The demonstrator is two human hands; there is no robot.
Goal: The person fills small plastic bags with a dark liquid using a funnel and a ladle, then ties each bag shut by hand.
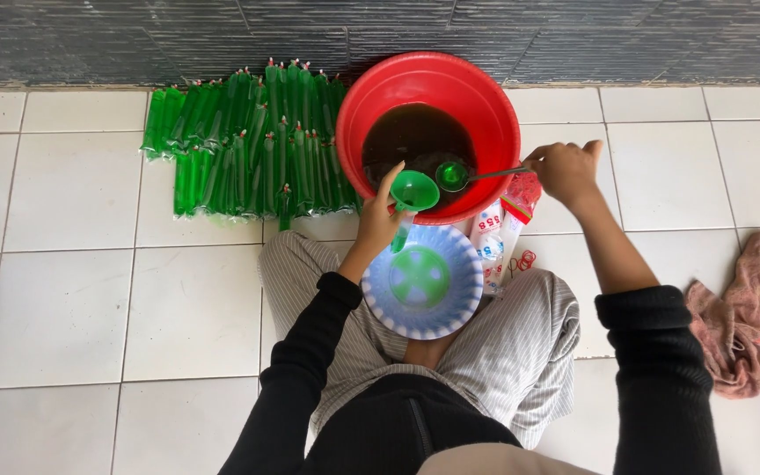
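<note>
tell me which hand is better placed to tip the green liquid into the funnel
Right. The right hand holds the ladle by its handle, its bowl full of green liquid over the red basin, just beside the green funnel. The left hand is busy holding that funnel.

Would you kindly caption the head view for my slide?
Left hand holds funnel, right hand a ladle over red basin.

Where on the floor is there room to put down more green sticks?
Bare white floor tiles lie left of the person's knee, below the rows of filled green tubes. More bare tile sits between the red basin and the pink cloth. Around the blue bowl and packets, it is crowded.
</note>
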